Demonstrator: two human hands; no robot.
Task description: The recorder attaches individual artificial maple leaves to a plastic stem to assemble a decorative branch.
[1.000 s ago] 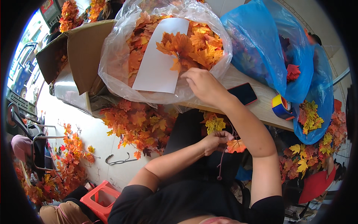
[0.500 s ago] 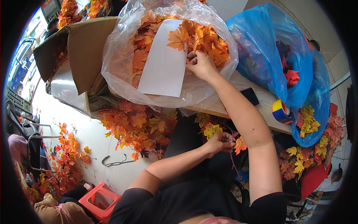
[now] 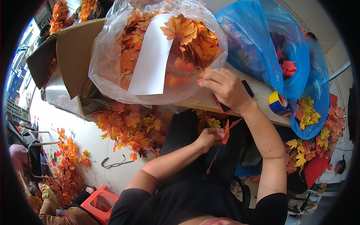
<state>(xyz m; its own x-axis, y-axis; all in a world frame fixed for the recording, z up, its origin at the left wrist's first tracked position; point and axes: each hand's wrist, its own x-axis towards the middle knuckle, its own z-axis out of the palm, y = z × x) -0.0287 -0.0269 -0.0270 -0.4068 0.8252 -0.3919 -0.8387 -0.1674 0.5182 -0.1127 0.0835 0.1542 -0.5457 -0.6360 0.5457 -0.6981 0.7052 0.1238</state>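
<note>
Right hand (image 3: 224, 88) withdrawn from bag (image 3: 112, 67) — pinching orange leaf (image 3: 202, 75) at fingertips.

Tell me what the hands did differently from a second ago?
The right hand reached up into the clear bag of leaves, then pulled back to its edge, now pinching an orange leaf. The left hand stayed low, still holding its leaf stem. The bags stayed put.

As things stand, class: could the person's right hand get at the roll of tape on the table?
Probably yes. The right hand is at the mouth of the clear bag of orange leaves, and the roll of tape sits uncovered on the table just to its right, with only a dark phone between.
</note>
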